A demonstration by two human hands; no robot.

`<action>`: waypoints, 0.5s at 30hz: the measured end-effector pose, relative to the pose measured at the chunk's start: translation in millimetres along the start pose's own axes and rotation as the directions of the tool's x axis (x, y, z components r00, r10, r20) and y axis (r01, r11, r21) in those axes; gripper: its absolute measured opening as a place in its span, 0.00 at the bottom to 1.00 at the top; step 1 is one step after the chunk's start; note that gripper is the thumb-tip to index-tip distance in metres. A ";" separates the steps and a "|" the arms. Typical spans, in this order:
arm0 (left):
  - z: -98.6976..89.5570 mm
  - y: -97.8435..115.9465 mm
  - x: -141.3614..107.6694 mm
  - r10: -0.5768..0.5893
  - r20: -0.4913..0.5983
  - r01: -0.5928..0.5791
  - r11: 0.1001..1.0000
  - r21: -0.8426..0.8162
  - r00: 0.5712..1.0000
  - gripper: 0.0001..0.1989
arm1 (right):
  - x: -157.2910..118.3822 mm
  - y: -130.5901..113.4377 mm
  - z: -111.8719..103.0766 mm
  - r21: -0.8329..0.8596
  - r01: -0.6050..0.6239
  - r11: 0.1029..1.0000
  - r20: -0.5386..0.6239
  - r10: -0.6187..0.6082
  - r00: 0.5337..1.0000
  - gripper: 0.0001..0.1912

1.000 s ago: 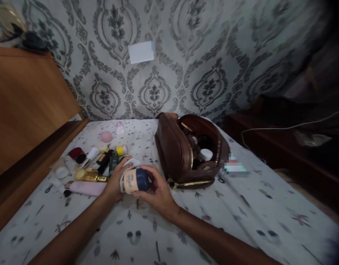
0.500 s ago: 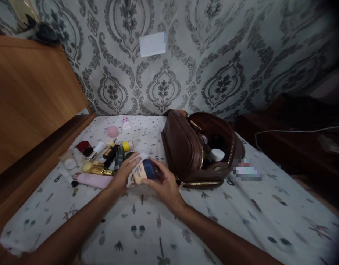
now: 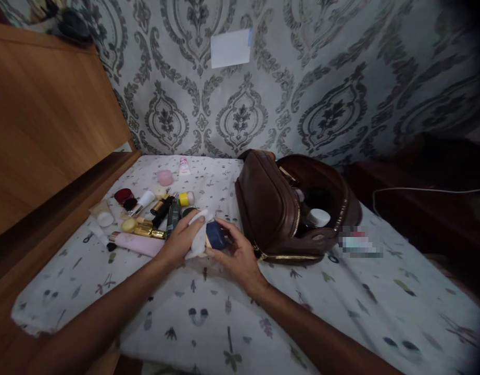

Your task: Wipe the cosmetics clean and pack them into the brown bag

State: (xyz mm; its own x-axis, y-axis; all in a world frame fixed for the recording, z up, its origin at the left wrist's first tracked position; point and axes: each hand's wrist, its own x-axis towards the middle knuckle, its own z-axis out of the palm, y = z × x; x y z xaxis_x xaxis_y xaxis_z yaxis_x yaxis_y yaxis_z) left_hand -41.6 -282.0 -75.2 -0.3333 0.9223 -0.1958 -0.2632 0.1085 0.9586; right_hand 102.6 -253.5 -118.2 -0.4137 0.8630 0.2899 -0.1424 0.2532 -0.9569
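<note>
Between my hands is a small cosmetic jar (image 3: 216, 235) with a dark blue lid, tilted on its side. My left hand (image 3: 184, 235) presses a white wipe (image 3: 200, 238) around the jar's body and hides most of its label. On the other side, my right hand (image 3: 240, 256) grips the blue lid with thumb and fingers. A brown toiletry bag (image 3: 263, 203) stands unzipped just beyond my right hand, with a white-lidded jar (image 3: 318, 217) inside. Left of my hands lie a pink tube (image 3: 136, 243), a gold bottle (image 3: 149, 231) and a dark green bottle (image 3: 173, 217).
Farther back on the patterned sheet (image 3: 212, 177) are a pink round jar (image 3: 164, 177) and a small pink-and-white tube (image 3: 184, 166). A yellow-capped bottle (image 3: 186, 198) lies nearer. A wooden cabinet (image 3: 48, 99) borders the left; a papered wall (image 3: 271, 94) rises behind.
The wipe has moved across the jar's body and now covers the label that showed before. Both hands keep hold of the jar. The camera view has shifted slightly.
</note>
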 end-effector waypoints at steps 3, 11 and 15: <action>-0.8 1.1 -0.2 0.057 0.016 -0.057 0.998 -0.006 0.998 0.19 | -0.7 0.1 1.1 0.046 -0.031 0.998 0.001 0.031 1.000 0.34; -8.0 4.6 4.1 -0.067 0.054 0.072 0.993 -0.096 0.996 0.20 | -0.1 -4.7 0.4 0.106 0.000 0.994 0.010 -0.001 1.000 0.33; -11.6 3.5 3.6 -0.185 0.164 0.199 0.977 -0.073 0.969 0.20 | -0.2 -4.8 -1.6 0.045 0.052 0.998 -0.018 -0.052 0.999 0.33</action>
State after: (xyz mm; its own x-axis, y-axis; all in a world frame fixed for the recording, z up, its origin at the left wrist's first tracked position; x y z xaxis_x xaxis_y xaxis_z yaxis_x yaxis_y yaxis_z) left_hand -54.3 -282.7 -74.9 -0.1261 0.9344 -0.3332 -0.3896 0.2622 0.8829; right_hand 104.8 -254.1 -113.7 -0.3899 0.8564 0.3386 -0.2042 0.2781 -0.9386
